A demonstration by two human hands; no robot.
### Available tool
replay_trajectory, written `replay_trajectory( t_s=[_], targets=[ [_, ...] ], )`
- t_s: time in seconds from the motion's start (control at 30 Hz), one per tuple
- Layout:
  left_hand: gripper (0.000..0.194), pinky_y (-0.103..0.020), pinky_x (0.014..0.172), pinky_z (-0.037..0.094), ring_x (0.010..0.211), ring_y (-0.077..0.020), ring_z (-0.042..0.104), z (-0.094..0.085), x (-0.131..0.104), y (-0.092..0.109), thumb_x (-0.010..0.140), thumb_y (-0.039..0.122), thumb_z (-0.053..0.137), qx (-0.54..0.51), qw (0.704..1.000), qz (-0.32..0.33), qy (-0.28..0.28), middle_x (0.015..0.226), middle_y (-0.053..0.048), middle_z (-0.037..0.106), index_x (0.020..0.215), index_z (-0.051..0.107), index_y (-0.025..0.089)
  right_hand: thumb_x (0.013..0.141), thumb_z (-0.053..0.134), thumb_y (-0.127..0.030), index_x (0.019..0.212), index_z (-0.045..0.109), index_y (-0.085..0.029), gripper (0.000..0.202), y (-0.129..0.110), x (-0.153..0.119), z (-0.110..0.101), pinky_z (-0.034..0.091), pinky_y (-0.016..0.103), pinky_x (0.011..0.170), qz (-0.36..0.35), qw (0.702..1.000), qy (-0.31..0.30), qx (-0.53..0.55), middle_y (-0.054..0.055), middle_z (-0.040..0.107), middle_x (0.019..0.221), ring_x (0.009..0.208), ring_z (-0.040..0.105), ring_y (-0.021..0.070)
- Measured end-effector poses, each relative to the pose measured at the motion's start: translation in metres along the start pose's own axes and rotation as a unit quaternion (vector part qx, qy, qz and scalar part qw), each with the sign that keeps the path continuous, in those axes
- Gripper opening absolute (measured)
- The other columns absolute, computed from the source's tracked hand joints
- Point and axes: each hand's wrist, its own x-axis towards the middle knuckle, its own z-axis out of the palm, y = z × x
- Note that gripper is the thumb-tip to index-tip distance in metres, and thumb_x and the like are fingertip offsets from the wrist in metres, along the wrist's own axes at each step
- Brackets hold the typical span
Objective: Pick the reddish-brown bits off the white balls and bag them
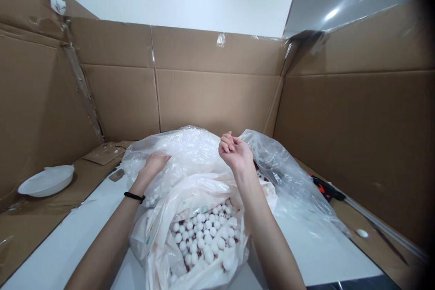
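Note:
A white plastic bag (159,235) lies open in front of me, holding many small white balls (204,235) with reddish-brown bits among them. Behind it spreads a large crumpled clear plastic bag (193,145). My left hand (156,165), with a black band on its wrist, is closed at the left part of the clear bag and grips its film. Above the white bag's far right side, my right hand (236,150) is turned palm up with its fingers curled in. Whatever those fingers hold, if anything, is hidden.
Cardboard walls (217,95) enclose the white tabletop (306,253) on three sides. A white bowl (47,181) stands at left. On the right lie a black-and-red handled tool (328,189), a thin dark tool (387,240) and a single white oval piece (362,233).

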Motion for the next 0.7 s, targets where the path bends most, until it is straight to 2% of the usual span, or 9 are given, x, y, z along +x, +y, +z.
replay_trajectory(
  t_s=[0.1, 0.17, 0.23, 0.3, 0.37, 0.43, 0.53, 0.63, 0.7],
  targets=[
    [0.029, -0.039, 0.079, 0.053, 0.093, -0.0196, 0.061, -0.016, -0.006, 0.004, 0.09, 0.033, 0.054, 0.012, 0.999, -0.014, -0.051, 0.111, -0.008, 0.06, 0.112, 0.058, 0.014, 0.092, 0.019, -0.001, 0.064, 0.034, -0.019, 0.037, 0.003, -0.001, 0.005, 0.02, 0.015, 0.032, -0.007, 1.0, -0.014, -0.008, -0.009, 0.024, 0.05, 0.034, 0.019, 0.0047],
    [0.026, -0.032, 0.067, 0.051, 0.075, -0.0158, 0.06, -0.032, -0.018, 0.013, 0.089, 0.037, 0.054, 0.009, 0.996, -0.011, -0.092, 0.089, -0.004, 0.063, 0.094, 0.062, 0.012, 0.096, 0.022, -0.007, 0.062, 0.032, -0.019, 0.038, 0.005, -0.003, 0.009, 0.019, 0.014, 0.032, -0.016, 0.999, -0.025, -0.012, -0.008, 0.025, 0.052, 0.035, 0.018, 0.0043],
    [0.036, -0.026, 0.054, 0.044, 0.06, -0.014, 0.054, -0.052, -0.033, 0.025, 0.087, 0.045, 0.051, -0.003, 0.993, 0.006, -0.114, 0.069, -0.001, 0.058, 0.073, 0.061, 0.013, 0.098, 0.027, -0.014, 0.062, 0.034, -0.019, 0.037, 0.007, -0.005, 0.012, 0.019, 0.014, 0.033, -0.028, 0.998, -0.054, -0.029, -0.008, 0.025, 0.053, 0.036, 0.017, 0.0045],
    [0.042, -0.023, 0.053, 0.038, 0.061, -0.0131, 0.05, -0.07, -0.05, 0.039, 0.088, 0.053, 0.043, -0.019, 0.995, 0.031, -0.092, 0.068, 0.001, 0.054, 0.072, 0.057, 0.017, 0.098, 0.035, -0.021, 0.066, 0.04, -0.019, 0.033, 0.011, -0.007, 0.013, 0.019, 0.015, 0.033, -0.043, 0.993, -0.095, -0.056, -0.009, 0.025, 0.053, 0.037, 0.014, 0.0051],
    [0.044, -0.023, 0.051, 0.032, 0.058, -0.0122, 0.044, -0.082, -0.064, 0.053, 0.086, 0.057, 0.044, -0.054, 0.995, 0.072, -0.037, 0.065, 0.002, 0.049, 0.067, 0.052, 0.018, 0.096, 0.042, -0.027, 0.07, 0.046, -0.02, 0.027, 0.016, -0.009, 0.013, 0.018, 0.015, 0.034, -0.051, 0.987, -0.128, -0.083, -0.009, 0.024, 0.052, 0.038, 0.012, 0.0059],
    [0.047, -0.023, 0.048, 0.027, 0.052, -0.0109, 0.036, -0.085, -0.073, 0.064, 0.084, 0.06, 0.044, -0.12, 0.986, 0.112, -0.02, 0.058, 0.003, 0.04, 0.064, 0.05, 0.018, 0.095, 0.045, -0.029, 0.071, 0.047, -0.02, 0.026, 0.022, -0.01, 0.012, 0.018, 0.016, 0.034, -0.042, 0.986, -0.13, -0.093, -0.01, 0.023, 0.051, 0.038, 0.011, 0.0063],
    [0.053, -0.024, 0.046, 0.025, 0.047, -0.0097, 0.03, -0.08, -0.077, 0.076, 0.083, 0.066, 0.039, -0.216, 0.96, 0.168, -0.064, 0.051, 0.005, 0.033, 0.065, 0.051, 0.017, 0.095, 0.044, -0.031, 0.07, 0.046, -0.02, 0.028, 0.032, -0.011, 0.013, 0.016, 0.016, 0.033, -0.003, 0.994, -0.085, -0.068, -0.011, 0.021, 0.049, 0.038, 0.009, 0.0063],
    [0.058, -0.023, 0.045, 0.024, 0.045, -0.0088, 0.029, -0.072, -0.077, 0.085, 0.083, 0.069, 0.036, -0.277, 0.936, 0.194, -0.099, 0.049, 0.006, 0.031, 0.065, 0.053, 0.016, 0.098, 0.036, -0.029, 0.069, 0.046, -0.018, 0.032, 0.038, -0.012, 0.017, 0.015, 0.016, 0.032, 0.043, 0.998, -0.049, -0.025, -0.011, 0.021, 0.049, 0.036, 0.01, 0.0058],
    [0.061, -0.024, 0.045, 0.023, 0.045, -0.0083, 0.029, -0.068, -0.077, 0.089, 0.083, 0.071, 0.033, -0.308, 0.925, 0.193, -0.11, 0.051, 0.005, 0.034, 0.065, 0.052, 0.016, 0.098, 0.03, -0.021, 0.069, 0.045, -0.017, 0.033, 0.039, -0.016, 0.021, 0.016, 0.016, 0.032, 0.072, 0.995, -0.061, -0.019, -0.01, 0.022, 0.05, 0.036, 0.012, 0.0057]
  ],
)
